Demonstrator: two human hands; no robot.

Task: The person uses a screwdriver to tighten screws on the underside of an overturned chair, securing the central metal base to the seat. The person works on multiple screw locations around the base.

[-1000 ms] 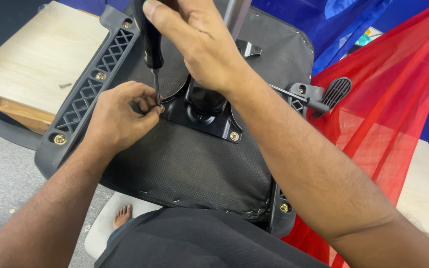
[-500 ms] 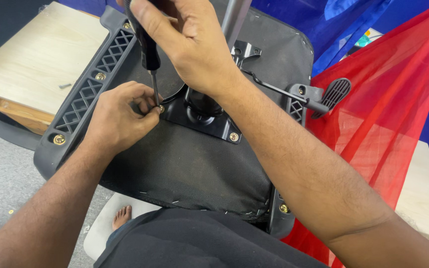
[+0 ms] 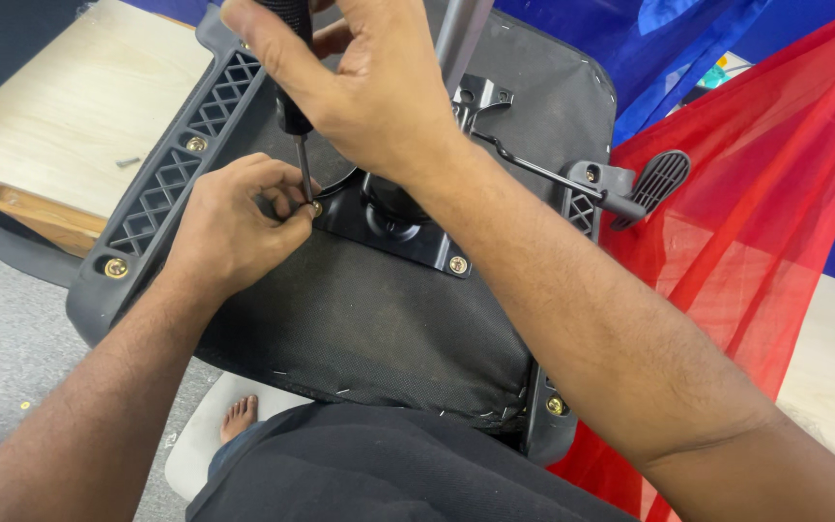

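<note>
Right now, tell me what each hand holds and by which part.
Right hand grips the black-handled screwdriver by its handle. Left hand pinches the brass-coloured screw at the screwdriver's tip.

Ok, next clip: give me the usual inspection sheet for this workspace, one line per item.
Surface: upturned chair seat, black fabric underside, lying across the person's lap.
Job's things: screwdriver upright, its tip on a brass screw at the corner of the black metal plate.
Clutter: one loose dark screw on the wooden board; small bits on the grey floor.
Grippers: right hand grips the screwdriver handle; left hand, its fingers pinched at the screw.
Cables: nothing seen.
Surroundings: red fabric and blue fabric at right; a bare foot below the seat.
</note>
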